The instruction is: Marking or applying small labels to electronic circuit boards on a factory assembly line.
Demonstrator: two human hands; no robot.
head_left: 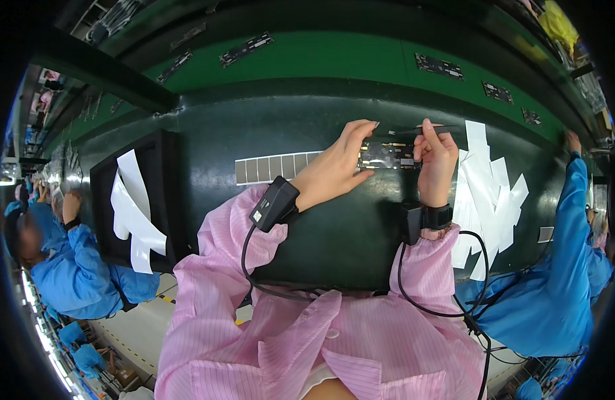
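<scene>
A dark circuit board (389, 156) with gold-coloured contacts lies across the middle of the bench. My left hand (331, 167) is closed about its left end, fingertips above and thumb below. Black tweezers (443, 129) are pinched in the raised fingers of my right hand (435, 159), their tips pointing left over the board's far edge. The lower part of this hand is at the board's right end. Partly under my left hand is a strip of grey rectangular stickers (267, 169) on white backing.
White paper strips (487, 200) are piled to the right; more strips (135, 207) lie in a black tray (104, 200) at left. Circuit boards (246, 49) sit on the green conveyor (334, 60) beyond. Blue-sleeved co-workers flank me. Black cables (477, 267) hang from my wrists.
</scene>
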